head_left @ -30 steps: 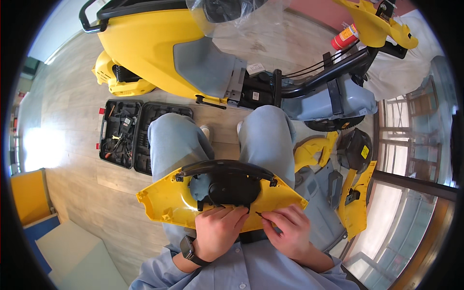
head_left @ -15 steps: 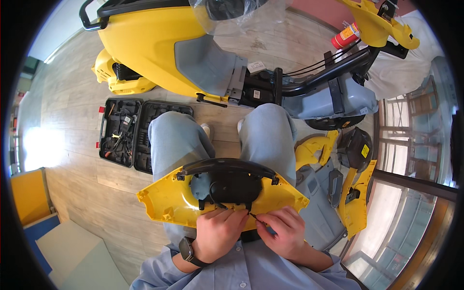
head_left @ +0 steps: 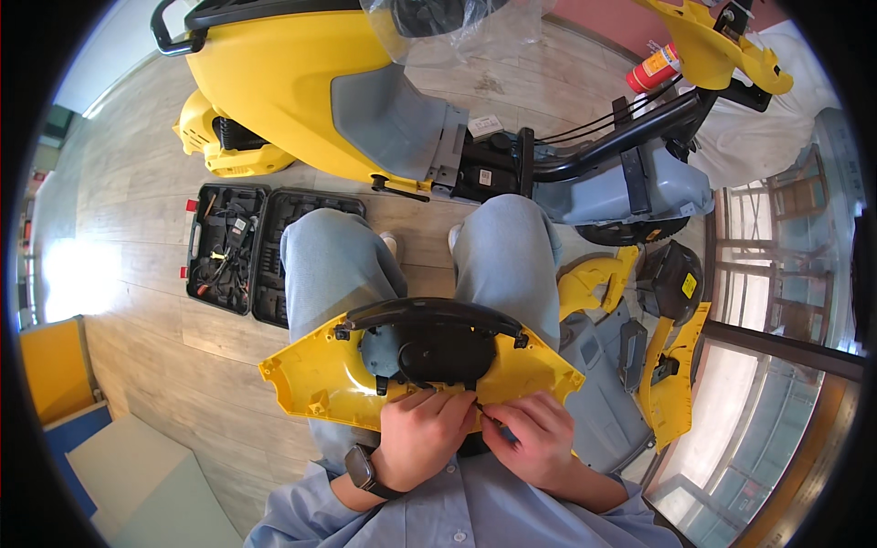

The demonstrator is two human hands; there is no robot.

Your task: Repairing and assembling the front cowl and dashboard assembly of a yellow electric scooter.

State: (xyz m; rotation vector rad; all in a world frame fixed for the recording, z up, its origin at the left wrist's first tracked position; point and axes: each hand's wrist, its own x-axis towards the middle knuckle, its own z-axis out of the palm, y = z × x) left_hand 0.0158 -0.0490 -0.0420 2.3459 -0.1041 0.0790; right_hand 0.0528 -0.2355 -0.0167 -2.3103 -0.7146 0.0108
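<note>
Across my thighs lies a yellow scooter panel, its inner side facing up. A round black lamp housing is mounted in its middle, with a curved black strip along the far edge. At the panel's near edge, just below the housing, my left hand is closed in a pinch, wearing a dark watch. Close beside it on the right, my right hand pinches a short thin black cable between thumb and forefinger. The cable runs to the left fingertips, where its end is hidden.
Beyond my knees stands a partly stripped yellow scooter. On the floor to the left lies an open black tool case. Grey and yellow body panels and a black box lie at the right, near a glass partition.
My left hand has shifted slightly up and right, its fingertips nearer the right hand and covering more of the cable. The panel stays in place.
</note>
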